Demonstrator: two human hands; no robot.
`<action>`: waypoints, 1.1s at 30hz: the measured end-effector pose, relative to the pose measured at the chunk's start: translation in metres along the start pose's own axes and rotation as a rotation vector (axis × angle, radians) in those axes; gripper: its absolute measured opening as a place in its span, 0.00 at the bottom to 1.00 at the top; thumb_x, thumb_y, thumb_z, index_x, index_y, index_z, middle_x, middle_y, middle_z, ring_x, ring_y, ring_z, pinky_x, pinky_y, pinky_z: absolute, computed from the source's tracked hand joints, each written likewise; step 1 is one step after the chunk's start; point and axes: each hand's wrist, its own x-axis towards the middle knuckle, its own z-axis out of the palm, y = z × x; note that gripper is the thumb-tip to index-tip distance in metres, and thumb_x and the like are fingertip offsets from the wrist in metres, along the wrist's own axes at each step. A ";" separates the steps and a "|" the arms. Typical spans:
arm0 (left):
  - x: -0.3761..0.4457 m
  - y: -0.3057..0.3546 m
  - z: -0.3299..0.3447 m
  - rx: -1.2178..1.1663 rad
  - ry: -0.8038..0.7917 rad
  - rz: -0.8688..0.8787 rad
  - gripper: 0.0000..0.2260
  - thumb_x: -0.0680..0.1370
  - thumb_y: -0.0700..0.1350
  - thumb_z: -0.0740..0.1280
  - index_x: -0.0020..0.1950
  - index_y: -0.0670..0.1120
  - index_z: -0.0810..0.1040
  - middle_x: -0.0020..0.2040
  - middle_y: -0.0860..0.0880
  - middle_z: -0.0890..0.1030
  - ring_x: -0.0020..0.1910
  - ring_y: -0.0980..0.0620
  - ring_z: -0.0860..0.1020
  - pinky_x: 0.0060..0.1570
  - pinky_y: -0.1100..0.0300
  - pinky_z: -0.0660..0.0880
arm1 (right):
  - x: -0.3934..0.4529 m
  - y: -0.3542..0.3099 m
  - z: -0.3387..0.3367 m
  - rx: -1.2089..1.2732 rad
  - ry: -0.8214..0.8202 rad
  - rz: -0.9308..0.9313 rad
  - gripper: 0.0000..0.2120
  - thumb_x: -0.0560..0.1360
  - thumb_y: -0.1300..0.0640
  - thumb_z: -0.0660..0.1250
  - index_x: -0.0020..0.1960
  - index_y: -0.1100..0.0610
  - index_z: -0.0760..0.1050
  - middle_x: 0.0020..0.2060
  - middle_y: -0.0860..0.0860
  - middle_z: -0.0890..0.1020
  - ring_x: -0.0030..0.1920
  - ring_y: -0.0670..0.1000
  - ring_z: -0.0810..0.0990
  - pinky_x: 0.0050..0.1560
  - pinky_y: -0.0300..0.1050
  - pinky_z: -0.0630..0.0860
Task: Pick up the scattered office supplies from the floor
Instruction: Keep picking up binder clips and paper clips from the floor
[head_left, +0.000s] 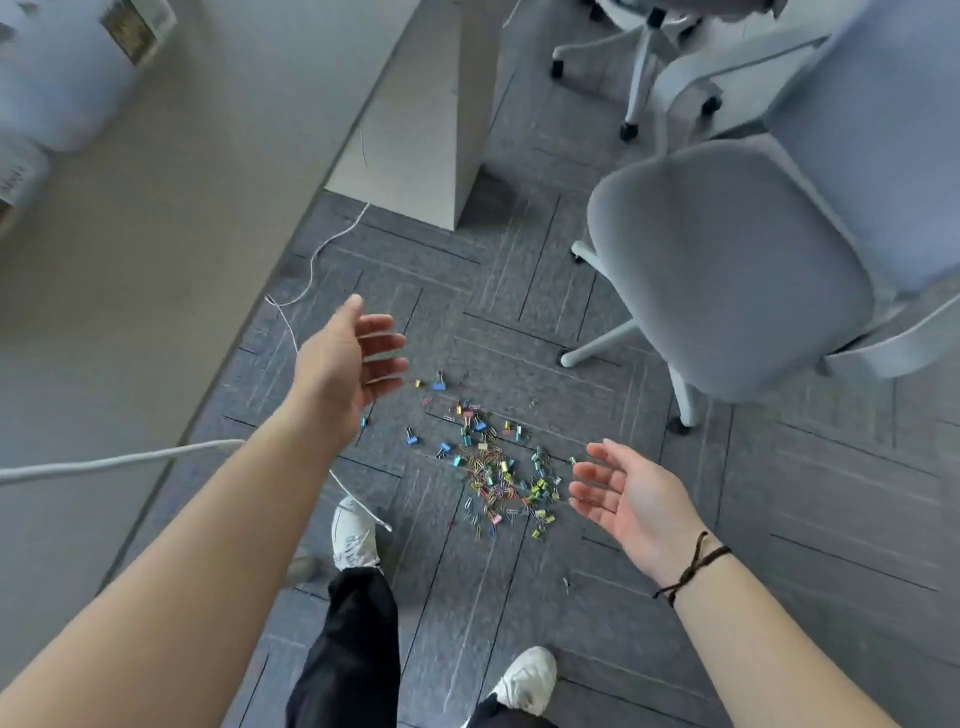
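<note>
With both the left hand (347, 364) and right hand (626, 493) spread and empty, clips (498, 475) at frame centre could slip through splayed fingers when scooped.

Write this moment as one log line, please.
left hand: open, empty | right hand: open, empty | binder clips and paper clips: scattered on carpet | pickup: not begun

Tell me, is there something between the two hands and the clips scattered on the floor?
Nothing visible does. The left hand and right hand hang open above the clips on the carpet. The chair and white cable stay off to the sides.
</note>
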 end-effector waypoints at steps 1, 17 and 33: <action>0.005 -0.012 -0.002 -0.004 0.046 0.015 0.19 0.85 0.59 0.56 0.49 0.47 0.79 0.46 0.47 0.82 0.40 0.48 0.80 0.44 0.53 0.77 | 0.010 0.013 -0.011 -0.025 0.017 0.013 0.09 0.82 0.55 0.63 0.54 0.60 0.77 0.40 0.57 0.81 0.36 0.56 0.80 0.45 0.53 0.80; 0.281 -0.343 -0.011 0.618 0.408 0.128 0.17 0.79 0.54 0.57 0.42 0.42 0.75 0.40 0.43 0.78 0.43 0.40 0.77 0.44 0.53 0.72 | 0.334 0.230 -0.041 -0.123 0.007 -0.054 0.03 0.80 0.65 0.65 0.52 0.59 0.75 0.38 0.56 0.81 0.38 0.55 0.80 0.48 0.53 0.79; 0.495 -0.504 -0.046 1.260 0.013 0.485 0.14 0.75 0.51 0.75 0.57 0.50 0.77 0.53 0.50 0.76 0.44 0.58 0.76 0.44 0.62 0.77 | 0.599 0.295 0.069 -1.382 -0.060 -0.910 0.21 0.77 0.62 0.68 0.68 0.50 0.74 0.58 0.48 0.79 0.49 0.48 0.77 0.49 0.45 0.77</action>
